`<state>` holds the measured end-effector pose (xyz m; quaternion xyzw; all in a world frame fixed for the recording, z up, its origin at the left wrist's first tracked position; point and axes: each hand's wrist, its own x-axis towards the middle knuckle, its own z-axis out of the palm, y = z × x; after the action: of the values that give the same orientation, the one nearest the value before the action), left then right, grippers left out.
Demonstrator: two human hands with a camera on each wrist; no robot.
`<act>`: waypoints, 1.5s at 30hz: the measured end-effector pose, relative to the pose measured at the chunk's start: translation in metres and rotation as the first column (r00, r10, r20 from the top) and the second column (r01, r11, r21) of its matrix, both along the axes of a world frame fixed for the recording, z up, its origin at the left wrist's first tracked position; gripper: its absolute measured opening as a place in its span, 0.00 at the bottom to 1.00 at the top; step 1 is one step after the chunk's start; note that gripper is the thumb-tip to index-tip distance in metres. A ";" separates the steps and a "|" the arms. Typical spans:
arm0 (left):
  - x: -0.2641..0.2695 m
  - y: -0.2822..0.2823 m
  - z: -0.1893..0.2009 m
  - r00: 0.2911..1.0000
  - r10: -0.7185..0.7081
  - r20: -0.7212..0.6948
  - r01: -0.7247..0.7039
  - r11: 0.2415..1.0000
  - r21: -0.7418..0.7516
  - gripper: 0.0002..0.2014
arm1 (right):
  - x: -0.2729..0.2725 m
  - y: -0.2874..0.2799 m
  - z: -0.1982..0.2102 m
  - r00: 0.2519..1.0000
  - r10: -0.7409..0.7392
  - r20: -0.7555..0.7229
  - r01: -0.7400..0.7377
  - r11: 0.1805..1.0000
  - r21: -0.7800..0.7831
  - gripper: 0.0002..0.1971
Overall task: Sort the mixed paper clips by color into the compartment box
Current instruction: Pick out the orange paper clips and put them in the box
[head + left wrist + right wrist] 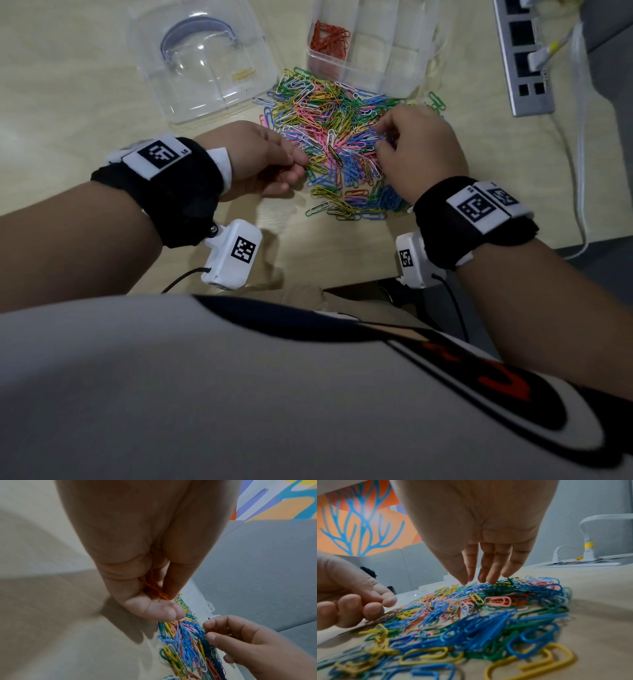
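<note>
The left hand (145, 588) is cupping orange clips (155, 589) under curled fingers; the right hand (481, 561), fingers loosely spread, is probing the mixed pile (339, 147) beneath its fingertips – better pinching one orange clip cleanly

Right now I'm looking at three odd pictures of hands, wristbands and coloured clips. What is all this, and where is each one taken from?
No robot here: a person wears three cameras. The wide picture comes from one on the head, looking down; the other two sit on the wrists and look along the fingers. The black bands with square patterns hold those wrist cameras.

On the table lies a pile of mixed paper clips in many colours. Behind it stands a clear compartment box, with red clips already in one section, and a clear lid lies to its left.

The left hand holds a small bunch of orange-red clips in its curled fingers. The right hand reaches into the pile with its fingertips; whether it has pinched a clip, I cannot tell.
</note>
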<state>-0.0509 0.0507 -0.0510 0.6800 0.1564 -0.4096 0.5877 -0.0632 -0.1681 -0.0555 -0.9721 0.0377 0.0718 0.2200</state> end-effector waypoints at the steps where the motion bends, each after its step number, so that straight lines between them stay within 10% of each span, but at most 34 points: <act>1: 0.000 0.000 0.000 1.000 0.004 -0.001 -0.004 1.000 0.001 0.11 | -0.001 0.001 0.001 1.000 0.010 0.026 -0.009 1.000 -0.017 0.09; 8: -0.002 -0.001 0.003 1.000 0.006 -0.008 -0.006 1.000 -0.004 0.09 | -0.010 0.017 -0.004 0.972 0.192 -0.134 -0.198 0.980 -0.028 0.27; 14: 0.000 0.000 0.008 0.999 0.038 -0.023 -0.038 0.999 -0.004 0.10 | 0.003 0.018 -0.007 0.989 0.142 -0.048 -0.148 0.977 -0.154 0.10; 22: 0.000 0.004 0.011 0.996 0.063 -0.059 -0.062 0.998 0.023 0.12 | 0.007 0.035 -0.001 0.957 0.285 -0.054 -0.289 0.949 -0.126 0.31; 29: 0.003 0.009 0.012 0.996 0.073 -0.056 -0.071 0.997 0.034 0.11 | 0.016 0.042 -0.007 0.966 0.257 0.022 -0.249 0.953 -0.173 0.12; 35: 0.007 0.017 0.010 0.992 0.107 -0.063 -0.105 0.994 0.034 0.11 | 0.025 0.030 0.002 0.988 0.132 0.080 -0.111 0.968 -0.227 0.11; 45: 0.013 0.019 0.011 0.989 0.123 -0.086 -0.121 0.992 0.025 0.11 | 0.024 0.050 -0.005 0.944 0.323 -0.060 -0.328 0.910 -0.255 0.27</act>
<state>-0.0379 0.0701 -0.0404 0.6562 0.2273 -0.4008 0.5975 -0.0393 -0.1181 -0.0602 -0.9846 -0.1137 0.1100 0.0745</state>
